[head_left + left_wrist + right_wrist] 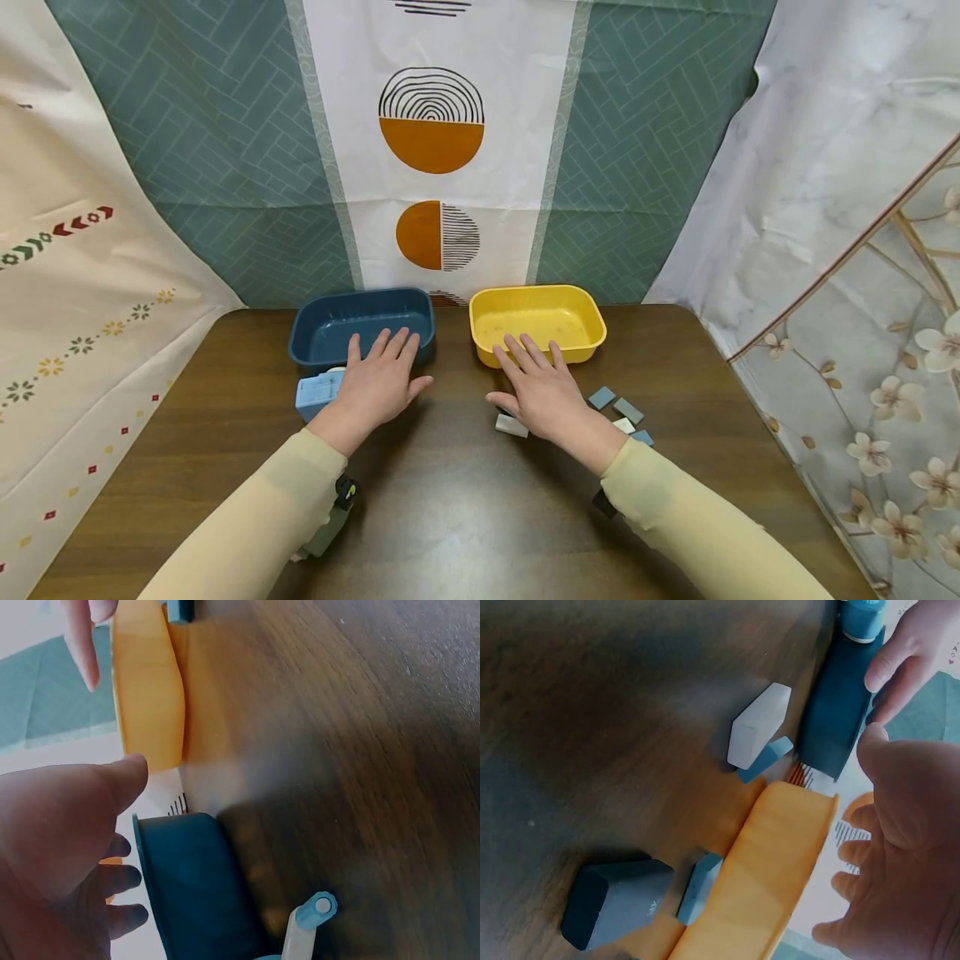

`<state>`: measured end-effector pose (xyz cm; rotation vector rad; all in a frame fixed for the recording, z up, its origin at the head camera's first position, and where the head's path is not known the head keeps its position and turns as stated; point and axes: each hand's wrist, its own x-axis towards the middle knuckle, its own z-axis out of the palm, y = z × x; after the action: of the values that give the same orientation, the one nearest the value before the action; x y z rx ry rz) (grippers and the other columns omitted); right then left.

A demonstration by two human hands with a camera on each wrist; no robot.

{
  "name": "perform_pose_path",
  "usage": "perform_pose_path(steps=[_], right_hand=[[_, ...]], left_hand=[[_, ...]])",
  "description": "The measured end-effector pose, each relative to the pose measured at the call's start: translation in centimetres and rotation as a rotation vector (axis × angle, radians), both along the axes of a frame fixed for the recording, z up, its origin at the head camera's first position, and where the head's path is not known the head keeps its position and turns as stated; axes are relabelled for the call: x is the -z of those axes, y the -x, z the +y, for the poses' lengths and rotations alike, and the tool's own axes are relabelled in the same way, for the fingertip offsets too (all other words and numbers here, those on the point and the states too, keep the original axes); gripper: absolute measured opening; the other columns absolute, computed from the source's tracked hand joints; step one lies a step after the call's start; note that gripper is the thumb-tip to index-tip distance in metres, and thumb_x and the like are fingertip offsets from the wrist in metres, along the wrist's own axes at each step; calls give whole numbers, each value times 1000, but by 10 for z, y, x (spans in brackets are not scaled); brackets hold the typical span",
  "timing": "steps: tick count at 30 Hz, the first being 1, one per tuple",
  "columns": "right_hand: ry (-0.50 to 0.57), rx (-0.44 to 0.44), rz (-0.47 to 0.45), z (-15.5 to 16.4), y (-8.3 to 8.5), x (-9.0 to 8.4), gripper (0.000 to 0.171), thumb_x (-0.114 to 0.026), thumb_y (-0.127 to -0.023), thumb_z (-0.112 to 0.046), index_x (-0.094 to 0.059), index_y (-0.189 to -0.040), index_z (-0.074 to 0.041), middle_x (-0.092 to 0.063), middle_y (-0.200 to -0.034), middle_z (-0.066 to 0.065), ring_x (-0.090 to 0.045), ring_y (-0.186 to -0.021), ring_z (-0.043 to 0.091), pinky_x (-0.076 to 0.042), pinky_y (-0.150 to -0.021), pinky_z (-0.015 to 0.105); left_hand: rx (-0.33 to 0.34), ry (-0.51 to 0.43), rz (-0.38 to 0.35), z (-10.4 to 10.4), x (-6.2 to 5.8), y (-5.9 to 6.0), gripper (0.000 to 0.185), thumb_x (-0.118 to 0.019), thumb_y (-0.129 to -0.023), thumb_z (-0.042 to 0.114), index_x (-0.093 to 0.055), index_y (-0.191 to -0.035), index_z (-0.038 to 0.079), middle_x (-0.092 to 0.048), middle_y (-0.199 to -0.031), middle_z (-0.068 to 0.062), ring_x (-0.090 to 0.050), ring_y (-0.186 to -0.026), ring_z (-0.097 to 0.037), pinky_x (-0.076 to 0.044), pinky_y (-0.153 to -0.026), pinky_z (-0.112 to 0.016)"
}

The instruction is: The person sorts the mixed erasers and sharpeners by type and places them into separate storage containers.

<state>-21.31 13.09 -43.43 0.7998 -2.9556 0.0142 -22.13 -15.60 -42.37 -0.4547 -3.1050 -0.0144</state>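
Note:
My left hand (375, 385) hovers with fingers spread at the near edge of a dark blue tub (360, 307). Partly hidden behind it is a light blue boxy object (317, 393). My right hand (542, 402) is also spread flat, its fingertips over the front rim of a yellow tub (538, 296). Neither hand holds anything. Around the right hand lie small flat blocks: a white block (512, 426), a blue block (602, 397) and a grey block (628, 411). The right wrist view shows a dark grey block (619, 900) close up.
A grey-green object (327, 533) sits partly hidden under the left forearm. In the left wrist view, a white stick-like part with a blue tip (316, 909) stands out near the dark blue tub. Hanging patterned cloth (637, 150) borders the wooden table (450, 500).

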Motion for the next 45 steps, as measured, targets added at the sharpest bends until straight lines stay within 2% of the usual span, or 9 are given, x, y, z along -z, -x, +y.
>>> perform_pose_path(steps=[4,9,14,17,24,33,45], right_hand=[[-24,2,-21,-3,6,5,82,-52,-110,-64,-34,-175,-17,-26,-182,9,-19,-169,33,-15,-132,68],[-39,-4,-41,-6,9,8,83,-51,-110,-65,-32,-176,-18,-25,-183,8,-19,-169,32,-12,-133,66],[-26,-13,-40,-7,9,10,83,-53,-110,-65,-32,-176,-17,-27,-182,9,-22,-168,33,-15,-132,67],[-18,-19,-32,-8,8,10,83,-53,-110,-64,-34,-175,-17,-29,-181,9,-24,-167,33,-17,-132,67],[-23,-19,-14,-8,8,11,83,-53,-110,-65,-35,-175,-17,-32,-180,10,-28,-165,34,-20,-131,68],[-43,-2,26,-8,9,12,82,-54,-110,-65,-36,-174,-18,-36,-178,11,-32,-164,36,-24,-130,68],[-5,0,32,1,7,16,81,-58,-110,-62,-37,-174,-16,-38,-176,13,-34,-162,38,-24,-129,70]], left_hand=[[15,8,13,-1,2,1,70,-61,-113,47,-44,-169,8,-41,-174,-18,-34,-161,-45,-12,-126,-81],[46,10,47,-1,3,1,57,-61,-115,30,-50,-166,9,-51,-168,-17,-41,-158,-44,-15,-125,-81],[47,20,27,-1,4,5,55,-59,-115,18,-48,-168,12,-51,-168,-16,-42,-157,-44,-17,-123,-83],[39,-15,-4,0,5,6,56,-58,-115,17,-46,-169,13,-49,-169,-16,-41,-157,-46,-17,-121,-85],[33,-117,-78,3,6,7,61,-61,-114,23,-41,-172,15,-43,-173,-17,-35,-160,-48,-18,-119,-88],[45,-130,-135,5,8,11,70,-66,-112,33,-37,-174,17,-37,-176,-16,-28,-163,-47,-12,-120,-88],[101,-118,-138,18,10,12,74,-69,-110,39,-37,-174,20,-36,-177,-15,-25,-165,-45,-11,-123,-85]])
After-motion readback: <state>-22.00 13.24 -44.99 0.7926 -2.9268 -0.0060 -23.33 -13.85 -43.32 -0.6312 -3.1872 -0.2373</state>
